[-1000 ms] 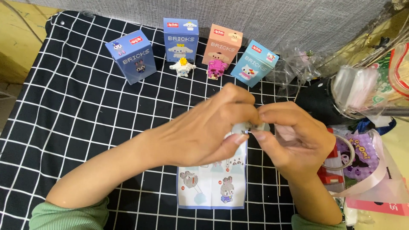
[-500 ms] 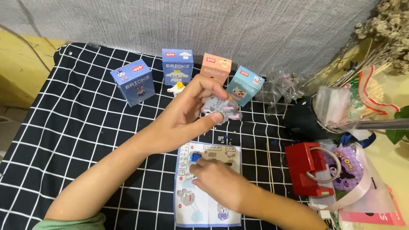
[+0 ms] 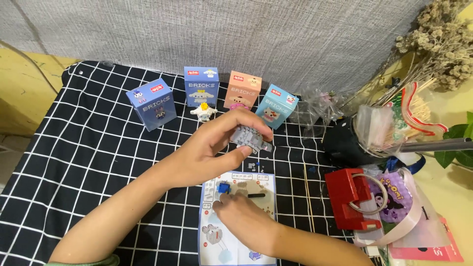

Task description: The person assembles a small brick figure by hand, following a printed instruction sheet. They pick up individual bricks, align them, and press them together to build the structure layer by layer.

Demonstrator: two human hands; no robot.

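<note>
The left hand (image 3: 217, 145) is closed around a small grey brick figure (image 3: 251, 137), holding it above the middle of the table (image 3: 74, 148) (checked black-and-white cloth). The right hand (image 3: 241, 212) rests on the instruction sheet (image 3: 236, 216) near the front edge, fingertips pinched beside a tiny blue brick (image 3: 224, 188). Four small boxes (image 3: 202, 86) stand along the far edge.

Black cloth (image 3: 74, 148) with white grid; grey brick figure (image 3: 250, 138); small blue brick (image 3: 224, 187); red block (image 3: 348, 197).
</note>
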